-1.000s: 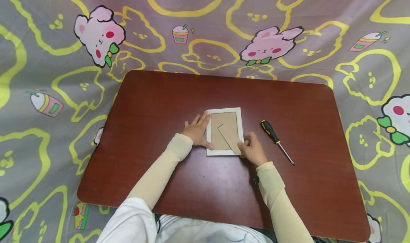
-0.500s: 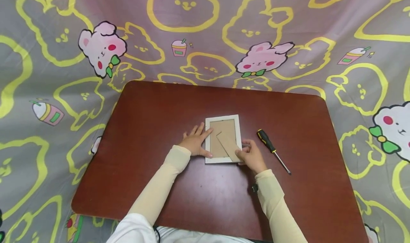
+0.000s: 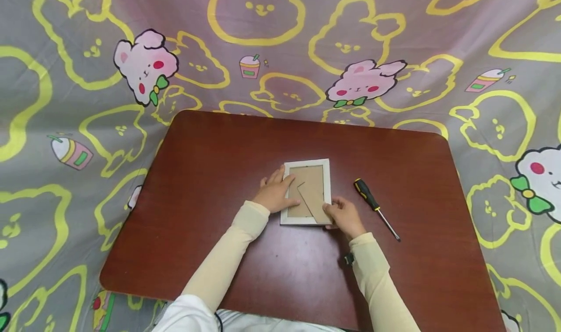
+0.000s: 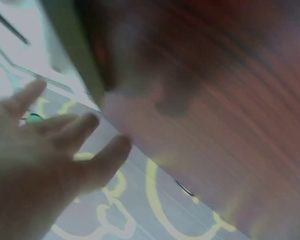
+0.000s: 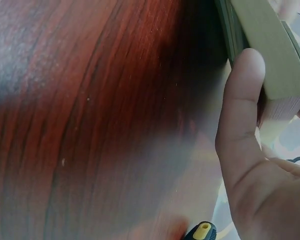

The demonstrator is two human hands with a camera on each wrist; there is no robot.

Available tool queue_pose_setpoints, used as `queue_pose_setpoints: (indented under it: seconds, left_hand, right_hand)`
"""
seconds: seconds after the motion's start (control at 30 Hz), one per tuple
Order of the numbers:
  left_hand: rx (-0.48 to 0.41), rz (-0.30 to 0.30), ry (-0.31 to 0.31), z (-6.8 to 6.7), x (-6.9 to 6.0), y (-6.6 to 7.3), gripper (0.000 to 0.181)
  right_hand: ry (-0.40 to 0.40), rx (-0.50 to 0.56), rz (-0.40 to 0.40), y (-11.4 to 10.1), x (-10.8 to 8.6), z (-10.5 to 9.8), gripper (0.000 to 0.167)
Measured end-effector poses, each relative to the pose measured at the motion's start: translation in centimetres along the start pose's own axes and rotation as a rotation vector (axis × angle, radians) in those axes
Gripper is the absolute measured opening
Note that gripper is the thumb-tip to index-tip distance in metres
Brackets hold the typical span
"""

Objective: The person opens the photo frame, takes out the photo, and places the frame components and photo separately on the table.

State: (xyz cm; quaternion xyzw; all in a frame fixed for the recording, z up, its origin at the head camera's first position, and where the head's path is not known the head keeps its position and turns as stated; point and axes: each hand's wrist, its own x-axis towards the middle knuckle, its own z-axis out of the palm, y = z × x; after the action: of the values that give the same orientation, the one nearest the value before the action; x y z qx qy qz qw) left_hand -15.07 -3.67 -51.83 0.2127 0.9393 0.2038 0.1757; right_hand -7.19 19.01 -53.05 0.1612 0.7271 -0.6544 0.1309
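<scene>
A picture frame [image 3: 327,186] lies back side up near the middle of the table, with a white border and a tan backing board that carries a stand flap. My left hand [image 3: 272,195] reaches over its left edge with spread fingers; thumb and forefinger extend across the border. In the left wrist view the fingers of that hand [image 4: 50,145] look straight and apart. At the lower right corner my right hand [image 3: 346,216] pinches the frame, thumb on top and fingers at the side and below. The right wrist view shows the thumb against the frame's edge [image 5: 270,50].
A screwdriver [image 3: 377,208] with a black and yellow handle lies on the table to the right of my right hand, its tip toward the near right. The brown table [image 3: 210,161] has rounded corners. A patterned cloth [image 3: 280,25] hangs behind and around it.
My left hand has slid a little to the right, so its thumb now reaches further over the frame. The right hand keeps its grip at the corner. The head view has tilted upward.
</scene>
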Motion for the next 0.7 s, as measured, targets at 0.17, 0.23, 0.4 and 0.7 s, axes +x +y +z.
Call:
queue_pose_setpoints:
  seconds: [0.17, 0.23, 0.4, 0.7]
  left_hand:
    - [-0.081, 0.062, 0.146, 0.6, -0.3, 3.4, 0.049]
    - [-0.114, 0.062, 0.147, 0.6, -0.5, 5.1, 0.044]
    - [-0.056, 0.048, 0.129, 0.2, -1.0, 8.8, 0.043]
    - [0.11, 0.021, 0.182, -0.4, -1.2, 10.8, 0.039]
  right_hand:
    - [-0.002, 0.022, -0.009, -0.1, -0.1, 0.1, 0.035]
    - [0.0, 0.035, -0.012, -0.2, -0.2, 0.3, 0.034]
    - [-0.018, 0.055, -0.013, -1.5, -1.0, 0.6, 0.032]
    - [-0.05, 0.089, -0.032, -2.0, -1.5, 0.7, 0.03]
